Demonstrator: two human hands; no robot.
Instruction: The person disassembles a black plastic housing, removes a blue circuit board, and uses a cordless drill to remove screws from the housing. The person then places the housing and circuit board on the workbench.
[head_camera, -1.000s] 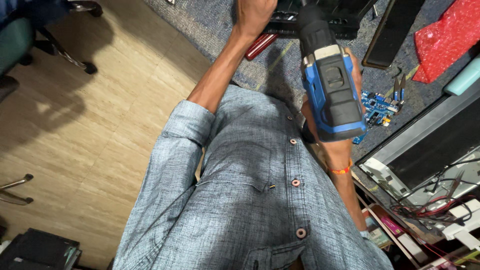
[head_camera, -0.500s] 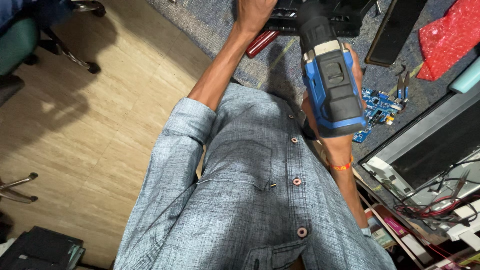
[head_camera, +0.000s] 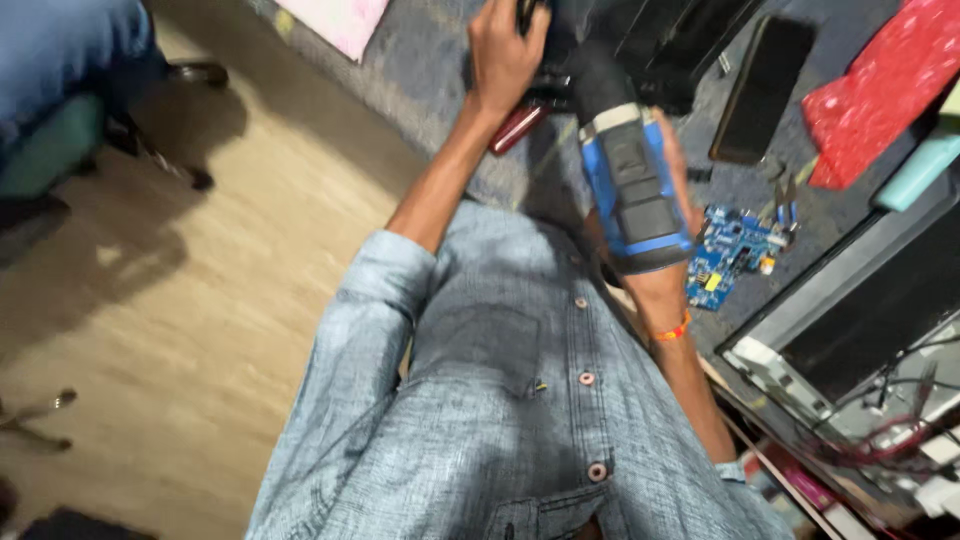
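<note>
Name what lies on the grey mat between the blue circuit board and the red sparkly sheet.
In the head view, a pair of blue-handled pliers lies on the grey mat between the blue circuit board and the red sparkly sheet.

The left arm stretches forward and up, its denim sleeve rolled to the elbow and the forearm bare, and the left hand (head_camera: 505, 55) is curled shut at the top of the view. The right hand (head_camera: 668, 215) is wrapped in a closed grip, mostly hidden, with an orange band around the wrist.
</note>
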